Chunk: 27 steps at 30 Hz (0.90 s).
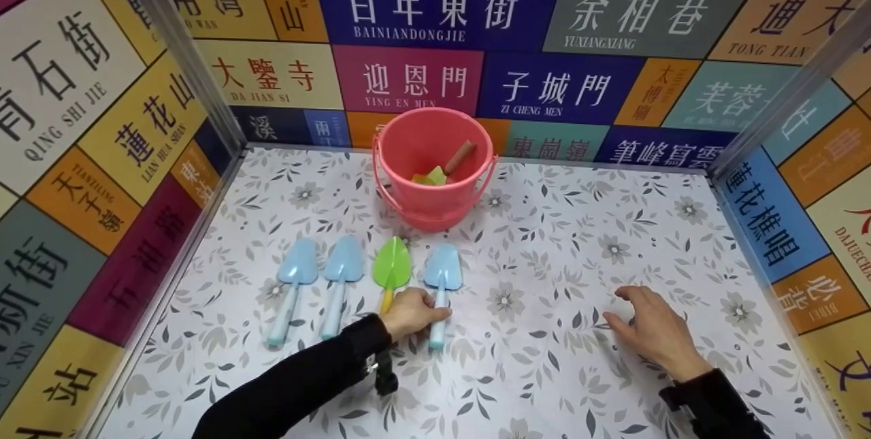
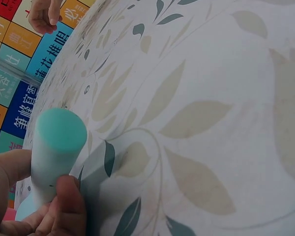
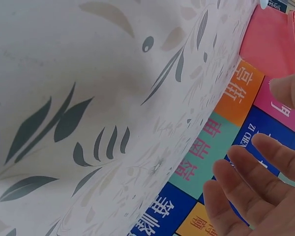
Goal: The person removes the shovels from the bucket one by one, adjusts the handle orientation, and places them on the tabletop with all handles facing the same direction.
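Note:
My left hand (image 1: 409,312) pinches the pale blue handle of the rightmost toy shovel (image 1: 444,267), thumb on one side and fingers on the other. In the left wrist view the turquoise end of that handle (image 2: 61,130) pokes out between the fingertips. Just left lies a green shovel (image 1: 392,263), its yellow handle partly hidden behind the left hand. Two more blue shovels (image 1: 298,263) (image 1: 344,261) lie farther left, blades away from me. Well to the right, my right hand (image 1: 656,330) is held over the cloth with relaxed fingers and nothing in it.
A pink bucket (image 1: 435,207) stands behind the shovels, against the back wall. Inside it are a brown stick (image 1: 460,156) and a yellow-green piece (image 1: 435,176). Panels with printed signs (image 1: 435,7) enclose the leaf-patterned table (image 1: 544,235) at the back and both sides.

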Motion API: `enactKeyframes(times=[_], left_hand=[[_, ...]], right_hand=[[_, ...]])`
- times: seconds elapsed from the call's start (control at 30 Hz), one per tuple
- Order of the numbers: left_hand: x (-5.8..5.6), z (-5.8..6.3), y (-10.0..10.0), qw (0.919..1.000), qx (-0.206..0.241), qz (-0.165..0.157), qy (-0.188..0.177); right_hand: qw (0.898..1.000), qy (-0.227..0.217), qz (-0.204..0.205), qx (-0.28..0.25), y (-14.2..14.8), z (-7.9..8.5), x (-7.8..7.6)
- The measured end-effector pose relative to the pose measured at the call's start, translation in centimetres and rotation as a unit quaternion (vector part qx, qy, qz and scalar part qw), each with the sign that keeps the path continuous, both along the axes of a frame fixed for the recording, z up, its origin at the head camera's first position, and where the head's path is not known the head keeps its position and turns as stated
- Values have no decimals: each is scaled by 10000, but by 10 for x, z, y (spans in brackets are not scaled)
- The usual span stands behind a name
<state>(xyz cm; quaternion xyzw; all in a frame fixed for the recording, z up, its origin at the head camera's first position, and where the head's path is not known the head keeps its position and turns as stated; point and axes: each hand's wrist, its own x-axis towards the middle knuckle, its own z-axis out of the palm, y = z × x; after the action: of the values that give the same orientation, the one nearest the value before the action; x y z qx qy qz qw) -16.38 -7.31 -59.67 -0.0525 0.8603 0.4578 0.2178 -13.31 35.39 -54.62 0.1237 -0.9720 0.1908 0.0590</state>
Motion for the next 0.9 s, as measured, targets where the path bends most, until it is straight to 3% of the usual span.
enactKeyframes(times=[0.37, 0.5, 0.9], left_hand=[[6, 15, 1, 9999, 107, 36, -66], [14, 26, 1, 9997, 236, 9, 100], [15, 29, -5, 9987, 502, 23, 5]], right_hand=[[10000, 75, 25, 55, 1, -1, 0], [10000, 19, 33, 42, 0, 0, 1], [9999, -104, 21, 44, -1, 0, 0]])
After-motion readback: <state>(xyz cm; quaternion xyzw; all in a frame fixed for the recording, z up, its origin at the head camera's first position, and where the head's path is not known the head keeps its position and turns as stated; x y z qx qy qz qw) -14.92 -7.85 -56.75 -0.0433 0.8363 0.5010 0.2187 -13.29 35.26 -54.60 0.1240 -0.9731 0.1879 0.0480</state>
